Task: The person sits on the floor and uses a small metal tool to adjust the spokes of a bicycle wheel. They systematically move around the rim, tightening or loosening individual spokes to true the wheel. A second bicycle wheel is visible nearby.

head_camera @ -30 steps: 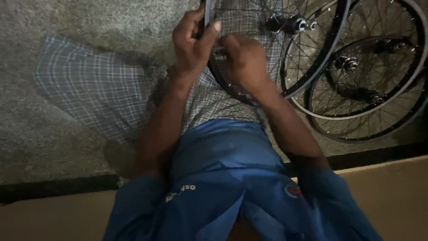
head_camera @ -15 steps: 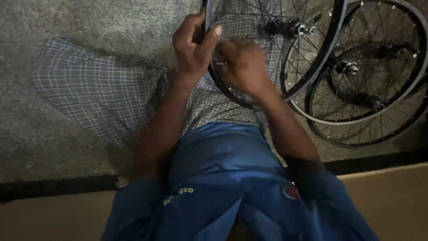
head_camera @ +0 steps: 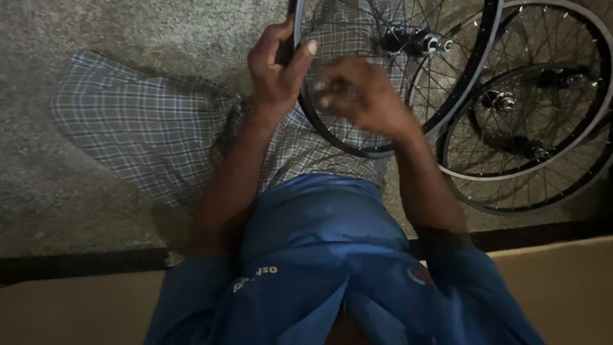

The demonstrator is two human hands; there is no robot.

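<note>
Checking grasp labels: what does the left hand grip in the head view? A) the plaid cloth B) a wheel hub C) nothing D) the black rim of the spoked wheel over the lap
D: the left hand wraps its fingers and thumb around the black rim of the spoked wheel over the lap, while the right hand sits blurred among that wheel's spokes.

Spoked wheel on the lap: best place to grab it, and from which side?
Probably the black rim, from the wheel's left edge, where the left hand already wraps it with the thumb across. The rim is a narrow, firm hoop; the spokes inside look thin and crowded, and the right hand is busy there.
</note>
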